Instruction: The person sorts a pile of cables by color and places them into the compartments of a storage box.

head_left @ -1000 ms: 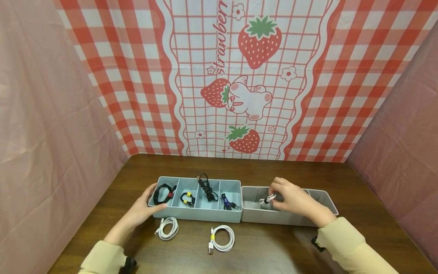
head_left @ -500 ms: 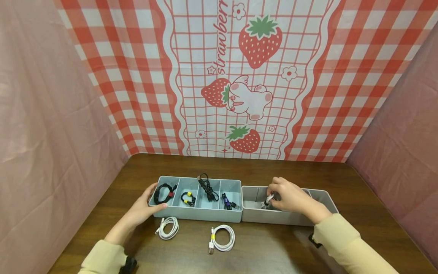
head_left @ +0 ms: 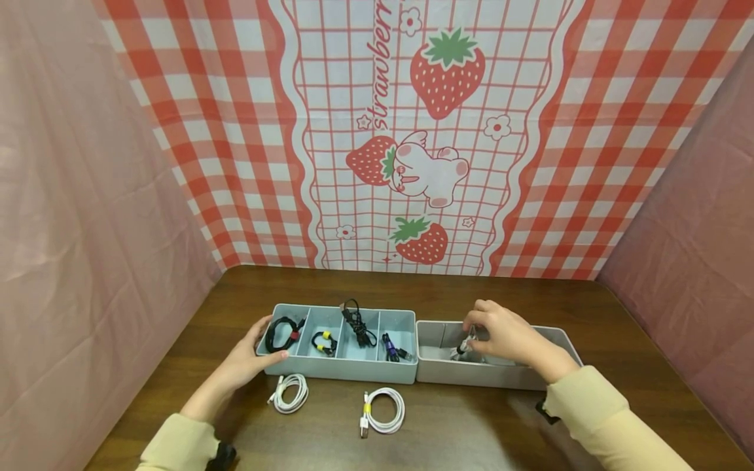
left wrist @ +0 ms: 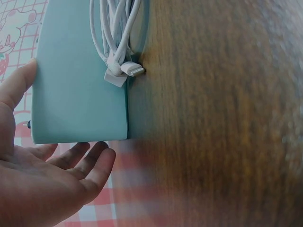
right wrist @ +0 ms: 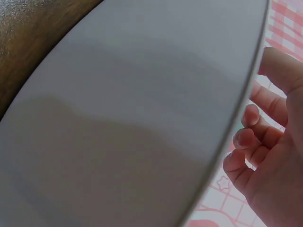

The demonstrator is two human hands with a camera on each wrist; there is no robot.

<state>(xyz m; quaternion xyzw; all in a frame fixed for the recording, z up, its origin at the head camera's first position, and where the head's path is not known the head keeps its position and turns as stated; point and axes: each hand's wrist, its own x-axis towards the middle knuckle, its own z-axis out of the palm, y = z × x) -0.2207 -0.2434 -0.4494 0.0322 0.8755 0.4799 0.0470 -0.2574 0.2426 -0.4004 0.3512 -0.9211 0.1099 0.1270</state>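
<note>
My left hand point(head_left: 244, 356) grips the left end of a blue divided box point(head_left: 368, 371), thumb at the front corner and fingers around the end. In the left wrist view the thumb point(left wrist: 23, 80) lies against the box wall and the fingers curve by its end. My right hand point(head_left: 506, 337) reaches over a grey divided box point(head_left: 448, 373) and pinches a white coiled cable point(head_left: 462, 348) with a dark tie, low in a left-hand compartment. The grey wall hides that cable in the right wrist view, where curled fingers point(right wrist: 244, 138) show beyond the rim.
The blue box holds a black cable with a red tie point(head_left: 283, 335), one with yellow ties point(head_left: 324, 341), a black bundle point(head_left: 358, 327) and a purple-tied cable point(head_left: 391, 348). Two white coiled cables, one left point(head_left: 290, 394) and one yellow-tied point(head_left: 385, 411), lie in front on the wooden table.
The white cable in my right hand has tipped from nearly flat to upright and lower in the grey compartment. The right hand has shifted slightly; the left hand has stayed on the blue box.
</note>
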